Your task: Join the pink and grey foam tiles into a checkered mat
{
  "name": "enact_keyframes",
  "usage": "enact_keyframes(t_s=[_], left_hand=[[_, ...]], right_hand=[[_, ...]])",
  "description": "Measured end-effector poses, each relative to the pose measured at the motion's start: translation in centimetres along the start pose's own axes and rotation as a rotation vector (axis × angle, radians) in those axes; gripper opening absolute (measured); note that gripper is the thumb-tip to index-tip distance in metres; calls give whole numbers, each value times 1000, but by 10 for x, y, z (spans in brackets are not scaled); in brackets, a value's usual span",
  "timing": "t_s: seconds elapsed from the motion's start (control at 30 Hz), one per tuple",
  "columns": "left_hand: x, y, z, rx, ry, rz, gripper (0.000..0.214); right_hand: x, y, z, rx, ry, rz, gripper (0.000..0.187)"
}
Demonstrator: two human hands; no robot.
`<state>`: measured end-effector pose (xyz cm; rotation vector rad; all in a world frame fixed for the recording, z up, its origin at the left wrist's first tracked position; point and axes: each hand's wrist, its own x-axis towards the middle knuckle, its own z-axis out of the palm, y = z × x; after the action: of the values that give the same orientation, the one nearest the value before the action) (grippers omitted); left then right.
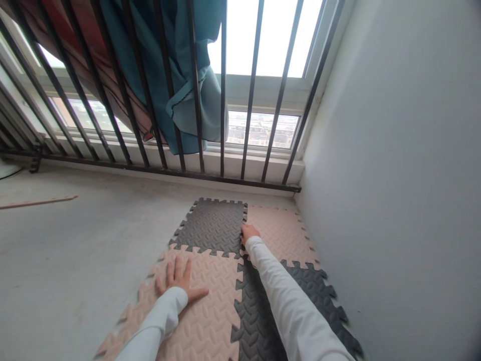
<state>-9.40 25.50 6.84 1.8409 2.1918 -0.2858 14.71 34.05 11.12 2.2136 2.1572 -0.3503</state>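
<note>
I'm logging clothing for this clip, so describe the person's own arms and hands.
The left sleeve and right sleeve are long, plain white and softly creased, ending around the wrists; no pattern or lettering shows. The left hand and right hand are bare, with no gloves and no rings visible, though some right fingers are hidden.

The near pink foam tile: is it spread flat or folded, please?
Spread flat. The near pink foam tile shows no fold in its visible part, and the left hand rests on it with fingers apart.
</note>
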Motion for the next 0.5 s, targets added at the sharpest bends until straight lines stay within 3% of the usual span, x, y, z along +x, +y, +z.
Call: enact_keyframes(t_s=[0.13,0.3,0.5], left_hand=[[-8,4,-8,28,13,-15,102],[-6,3,-10,44,-76,-25,106],[-2,-1,-5,44,-66,-3,105]], right_hand=[[-9,0,7,-18,42,1,26],[-12,-5,13,-81,115,37,30],[-12,-9,12,-74,80,77,31]])
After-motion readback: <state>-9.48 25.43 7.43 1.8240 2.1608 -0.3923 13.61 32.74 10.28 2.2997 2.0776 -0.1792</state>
